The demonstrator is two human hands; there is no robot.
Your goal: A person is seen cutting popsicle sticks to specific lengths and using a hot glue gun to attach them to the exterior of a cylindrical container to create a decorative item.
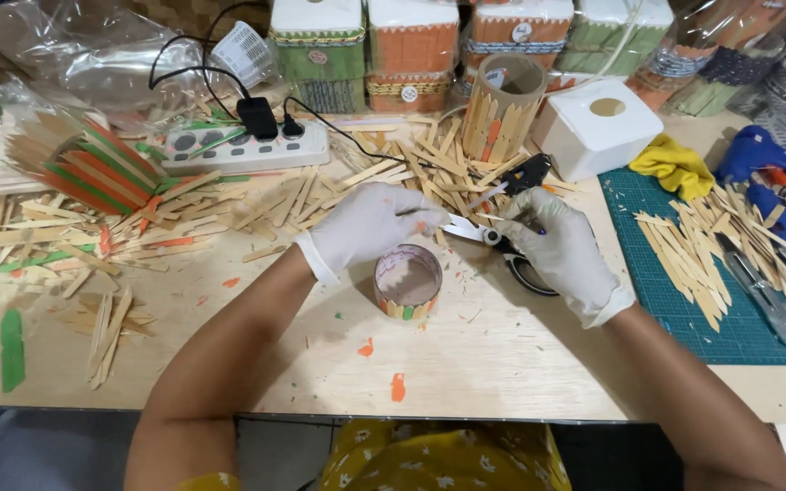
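Both hands gloved in white, working close together at mid-counter (pixel 502 364). Left hand (pixel 366 227) closed in a pinch on a small wooden stick piece (pixel 425 225), orange-tinted at the tip, long axis roughly level and pointing right toward the blades. Right hand (pixel 552 245) wrapped shut around the handles of scissors (pixel 484 235), blades reaching left, tips almost touching the stick; right hand the nearer to the cutting point, left just beside it. Directly below the pinch, near but apart, a short cardboard ring (pixel 408 282) standing upright, mouth open upward, outer wall clad in coloured sticks. Behind the hands, a heap of loose plain sticks (pixel 429 159) and a taller stick-clad tube (pixel 505 105), upright. Farther left, a power strip (pixel 247 145) with a black plug; farther right, a green cutting mat (pixel 684 300) carrying more sticks and a blue glue gun (pixel 770 168). Nothing lying between stick and blades; ring close under the cut, likely to catch offcuts.
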